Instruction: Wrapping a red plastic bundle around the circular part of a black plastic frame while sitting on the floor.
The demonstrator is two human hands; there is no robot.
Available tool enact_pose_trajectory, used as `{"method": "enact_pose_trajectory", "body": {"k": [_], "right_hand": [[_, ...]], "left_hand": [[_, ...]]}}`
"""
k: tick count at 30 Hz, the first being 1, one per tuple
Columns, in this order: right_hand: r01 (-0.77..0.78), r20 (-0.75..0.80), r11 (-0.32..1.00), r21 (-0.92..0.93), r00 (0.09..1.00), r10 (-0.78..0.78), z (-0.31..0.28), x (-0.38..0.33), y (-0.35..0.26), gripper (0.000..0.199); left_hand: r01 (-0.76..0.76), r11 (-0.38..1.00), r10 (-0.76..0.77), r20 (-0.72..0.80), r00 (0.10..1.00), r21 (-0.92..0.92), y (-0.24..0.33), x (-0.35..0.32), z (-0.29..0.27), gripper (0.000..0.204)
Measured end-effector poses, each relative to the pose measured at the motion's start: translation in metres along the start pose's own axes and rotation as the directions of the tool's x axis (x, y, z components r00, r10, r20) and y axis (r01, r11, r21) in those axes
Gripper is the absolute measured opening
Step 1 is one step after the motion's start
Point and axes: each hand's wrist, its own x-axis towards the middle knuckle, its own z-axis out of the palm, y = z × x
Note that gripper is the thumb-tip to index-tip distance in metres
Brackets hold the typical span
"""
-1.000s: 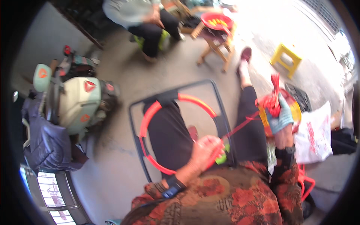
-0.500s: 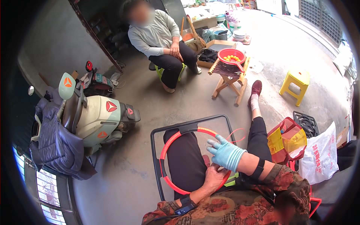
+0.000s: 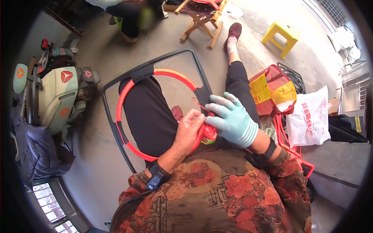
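A black rectangular frame [image 3: 110, 106] with a red-wrapped ring [image 3: 125, 93] inside it rests across my lap. Black sections break up the ring's red wrapping. My left hand [image 3: 188, 132], bare, is closed in a pinch on red strip at the ring's near right side. Beside it my right hand [image 3: 235, 122], in a light blue knit glove, has its thumb and forefinger at the same strip, other fingers loosely extended. Below the fingertips bunches a shiny red strip [image 3: 208, 133], and a thin end pokes up past the gloved forefinger. My hands partly hide that stretch of ring.
To the right stand a red-and-yellow bag [image 3: 272, 91], a white plastic bag [image 3: 309, 118] and a red metal frame [image 3: 281, 134]. A yellow stool [image 3: 281, 37] and a wooden folding stool [image 3: 202, 23] are ahead. A scooter [image 3: 58, 93] stands left; another person sits far ahead.
The view has tilted down and shifted right. The ring and frame have turned, and the gloved hand has come down beside the bare hand. Bunched red strip now shows between them.
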Motion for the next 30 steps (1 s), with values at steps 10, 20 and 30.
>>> {"method": "enact_pose_trajectory", "body": {"k": [10, 20, 30], "right_hand": [[0.175, 0.389, -0.597, 0.783, 0.611, 0.689, -0.034, -0.036, 0.022, 0.032], [0.069, 0.342, -0.470, 0.880, 0.595, 0.728, -0.045, -0.073, 0.031, 0.036], [0.114, -0.129, 0.099, 0.989, 0.302, 0.944, -0.032, -0.027, 0.063, 0.025]], "left_hand": [[0.131, 0.984, -0.121, -0.088, 0.989, 0.119, -0.002, -0.008, -0.006, 0.017], [0.138, 0.988, -0.143, -0.085, 0.986, -0.069, 0.002, -0.002, -0.004, 0.015], [0.130, 0.991, -0.132, -0.051, 0.990, -0.044, 0.003, -0.002, 0.000, 0.011]]}}
